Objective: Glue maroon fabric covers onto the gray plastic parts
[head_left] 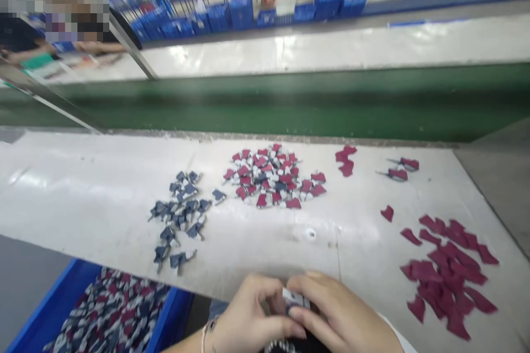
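Near the table's front edge, my left hand (254,314) and my right hand (331,309) meet around a small grey and white piece (296,299). The fingers of both hands are closed on it, and part of it is hidden behind them. Beyond them lies a heap of maroon and white pieces (269,168), with a few dark ones among them. A group of dark blue-grey and white pieces (178,212) lies to the left. Loose flat maroon pieces (449,270) are spread at the right, beside my right hand.
A blue bin (49,300) full of mixed pieces stands below the table's front left edge. Two pieces with thin tips (398,174) lie at the back right. Past the green belt (265,102), a person sits at the far left. Blue crates (241,10) stand behind.
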